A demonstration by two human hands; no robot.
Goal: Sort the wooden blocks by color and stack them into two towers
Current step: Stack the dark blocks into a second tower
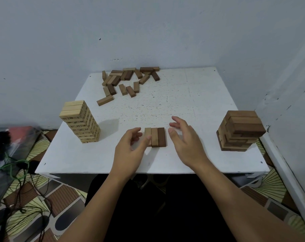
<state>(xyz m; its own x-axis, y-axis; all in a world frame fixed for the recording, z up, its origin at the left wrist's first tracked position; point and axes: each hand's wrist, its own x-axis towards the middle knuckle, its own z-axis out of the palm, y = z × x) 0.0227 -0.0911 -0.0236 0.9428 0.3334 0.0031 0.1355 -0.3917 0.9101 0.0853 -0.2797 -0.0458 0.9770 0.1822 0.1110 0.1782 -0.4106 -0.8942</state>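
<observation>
Head view | both hands (pixel 130 145) (pixel 184 137) relaxed, grasping nothing, flanking three-block row (pixel 155 137) | risk: careless squeeze scatters row, mixing colors.

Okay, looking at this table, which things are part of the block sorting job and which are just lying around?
Part of the job:
- light tower, left
- dark tower, right
- row of three blocks between the hands
- loose pile at the far edge
- left hand, right hand
- white table

Just lying about:
- green and black cables on the floor, left
- patterned floor mat
</observation>
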